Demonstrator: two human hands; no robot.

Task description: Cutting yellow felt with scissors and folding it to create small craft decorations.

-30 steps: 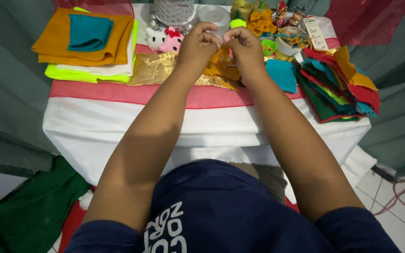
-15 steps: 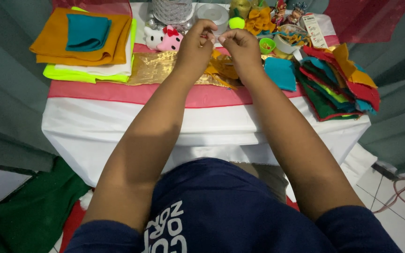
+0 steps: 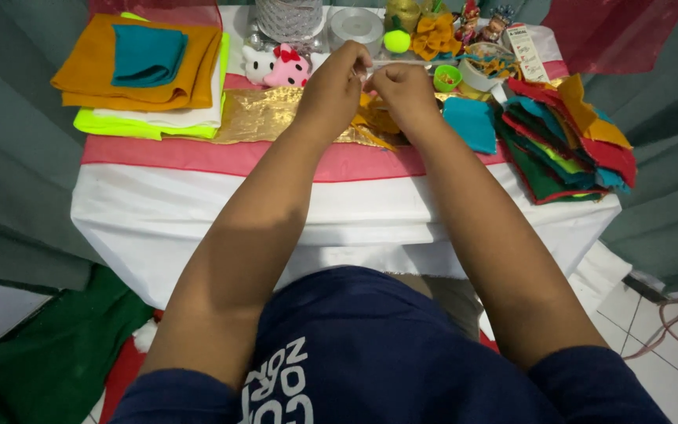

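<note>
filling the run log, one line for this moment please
left hand: pinched | right hand: pinched, fingertips meeting | under hands: gold fabric | held item: too small

Both hands (image 3: 370, 90) raised, fingertips seemingly pinched

Head view — steeply down, close.

Whatever the left hand (image 3: 331, 90) and right hand (image 3: 406, 94) pinch between them is too small to tell; the silver spool (image 3: 288, 17) at the table's far edge is cut off.
</note>
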